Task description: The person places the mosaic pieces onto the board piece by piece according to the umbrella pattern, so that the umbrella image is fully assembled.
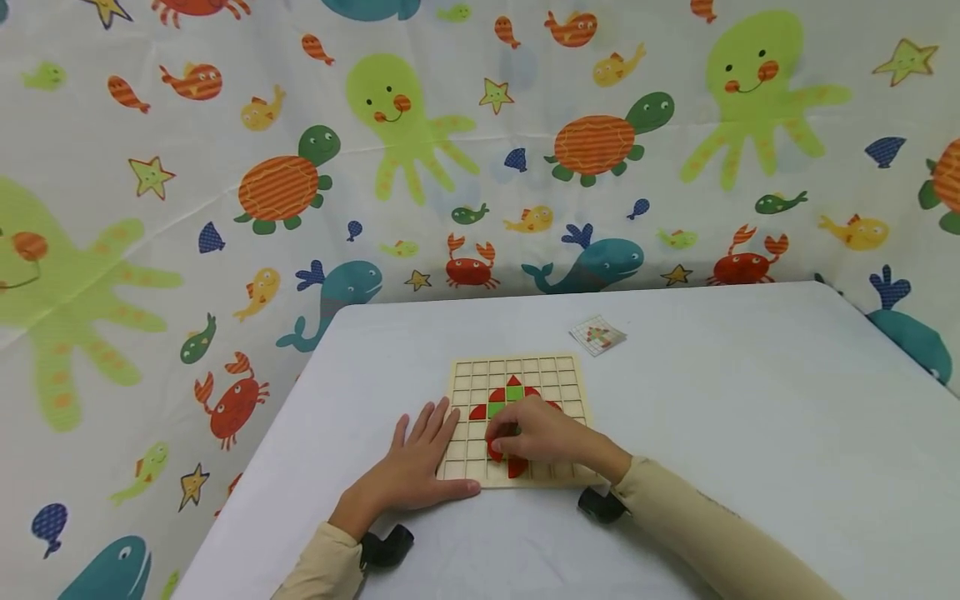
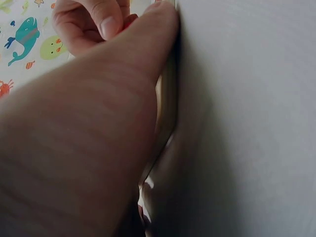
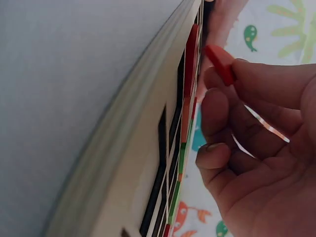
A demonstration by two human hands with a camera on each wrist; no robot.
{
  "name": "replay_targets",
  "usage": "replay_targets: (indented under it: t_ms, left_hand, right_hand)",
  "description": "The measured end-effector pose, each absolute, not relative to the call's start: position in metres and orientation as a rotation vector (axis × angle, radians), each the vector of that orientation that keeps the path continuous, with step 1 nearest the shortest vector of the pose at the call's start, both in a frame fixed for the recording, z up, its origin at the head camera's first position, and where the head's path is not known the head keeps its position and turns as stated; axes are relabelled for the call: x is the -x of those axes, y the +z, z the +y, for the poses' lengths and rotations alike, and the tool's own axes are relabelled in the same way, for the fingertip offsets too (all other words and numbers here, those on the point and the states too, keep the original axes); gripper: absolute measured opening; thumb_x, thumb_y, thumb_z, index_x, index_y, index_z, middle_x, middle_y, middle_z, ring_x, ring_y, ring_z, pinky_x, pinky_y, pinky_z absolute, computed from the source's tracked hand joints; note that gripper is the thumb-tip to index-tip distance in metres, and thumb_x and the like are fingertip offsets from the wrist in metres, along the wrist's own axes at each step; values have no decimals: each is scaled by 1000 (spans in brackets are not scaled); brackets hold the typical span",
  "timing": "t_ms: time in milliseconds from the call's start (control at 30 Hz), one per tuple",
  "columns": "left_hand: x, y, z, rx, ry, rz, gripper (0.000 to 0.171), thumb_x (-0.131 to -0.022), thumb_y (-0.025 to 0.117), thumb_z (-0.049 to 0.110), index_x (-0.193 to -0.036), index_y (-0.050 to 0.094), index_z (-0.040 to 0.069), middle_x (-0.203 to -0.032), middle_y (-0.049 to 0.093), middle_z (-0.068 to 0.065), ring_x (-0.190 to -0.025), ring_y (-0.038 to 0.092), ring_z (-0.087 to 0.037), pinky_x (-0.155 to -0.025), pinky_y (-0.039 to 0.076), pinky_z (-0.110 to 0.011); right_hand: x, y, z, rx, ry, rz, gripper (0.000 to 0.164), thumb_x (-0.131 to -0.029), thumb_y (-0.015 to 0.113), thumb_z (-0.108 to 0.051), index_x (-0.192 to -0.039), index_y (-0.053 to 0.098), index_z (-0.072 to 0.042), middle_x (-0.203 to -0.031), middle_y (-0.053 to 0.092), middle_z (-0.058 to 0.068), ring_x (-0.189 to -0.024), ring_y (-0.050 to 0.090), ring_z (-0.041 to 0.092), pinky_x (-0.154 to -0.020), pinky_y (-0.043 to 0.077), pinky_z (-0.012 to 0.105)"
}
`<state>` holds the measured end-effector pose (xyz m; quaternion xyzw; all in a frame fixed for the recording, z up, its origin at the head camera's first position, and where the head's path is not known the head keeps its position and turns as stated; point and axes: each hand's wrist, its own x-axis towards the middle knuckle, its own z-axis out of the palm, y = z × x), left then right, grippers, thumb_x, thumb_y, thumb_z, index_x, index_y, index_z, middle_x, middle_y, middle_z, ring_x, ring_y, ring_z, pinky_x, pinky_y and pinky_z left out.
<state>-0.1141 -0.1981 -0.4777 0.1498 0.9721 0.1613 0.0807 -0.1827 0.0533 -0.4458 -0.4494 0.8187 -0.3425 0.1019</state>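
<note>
A wooden grid board [image 1: 455, 468] lies on the white table, bearing red pieces and green square tiles [image 1: 514, 392] in its cells. My left hand [image 1: 420, 471] rests with fingers spread at the board's near left corner, the thumb along its front edge. Over the board's lower middle, my right hand [image 1: 542, 432] pinches a small red piece [image 3: 223, 64] between thumb and finger, held off the surface in the right wrist view. Another red piece [image 1: 517, 467] lies by the front edge below this hand. Part of the pattern is hidden under the right hand.
A small card [image 1: 597, 335] printed with a grid and a coloured pattern lies beyond the board's far right corner. Behind the white table [image 1: 750, 400] hangs a curtain [image 1: 465, 233] with sea animals. A dark wrist device [image 1: 386, 547] sits below the left wrist.
</note>
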Motion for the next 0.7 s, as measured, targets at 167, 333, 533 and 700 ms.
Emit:
replay_targets:
  t_ms: [167,333,533,700]
  left_hand:
    - [114,-476,-198,-431,493,2896,121,-86,63,83,-173,18,12,-180,2,-10,-164,-6,-36,-123,-11,-67]
    - [113,-477,-197,-411,488,2891,122,-85,63,84,-173,17,12,-180,0,-10,-164,-6,-36,-123,-11,-67]
    - [114,-478,-197,-425,490,2898,121,-86,64,82,-173,18,11,-180,1,-11,-164,-5,-36,-123,-10,-68]
    - [115,-479,-197,-434,492,2904,121,-86,64,82,-173,18,10,-180,2,-11,-164,-5,-38,-123,-10,-68]
  right_hand:
    - [181,-447,50,1393,-911,2410,7,-101,75,-8,-104,82,-9,-91,72,-11,-83,59,6,-79,53,25]
    - [179,-448,48,1467,-844,2409,9,-100,75,-5,-106,82,-7,-93,73,-9,-83,60,5,-81,54,24]
    - [177,-448,47,1522,-795,2429,9,-99,76,-3,-102,83,-7,-89,72,-10,-82,58,5,-81,53,24]
    - [176,-448,48,1546,-762,2439,8,-98,77,-4,-101,83,-8,-88,68,-12,-84,56,5,-82,51,24]
